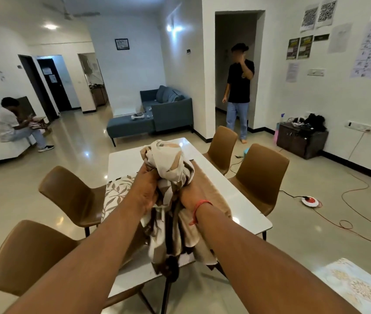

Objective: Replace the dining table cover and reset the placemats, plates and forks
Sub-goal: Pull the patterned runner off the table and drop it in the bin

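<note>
A bunched cream, tan and brown table cover [168, 164] is held up above the white dining table [236, 200]. My left hand [147, 189] grips the bundle from the left and my right hand [191, 193], with a red thread on the wrist, grips it from the right. Loose folds of the cover hang down between my forearms. A tan cloth [211, 189] lies on the table under my right hand. A leaf-patterned cloth [116, 191] drapes over the table's left edge. No plates or forks are in sight.
Two brown chairs [66, 196] stand left of the table and two more brown chairs [261, 175] on the right. An orange cable [361, 225] loops on the floor at right. One person stands at the far doorway [238, 91]; another person sits at left [14, 125]. A blue sofa [157, 112] is behind.
</note>
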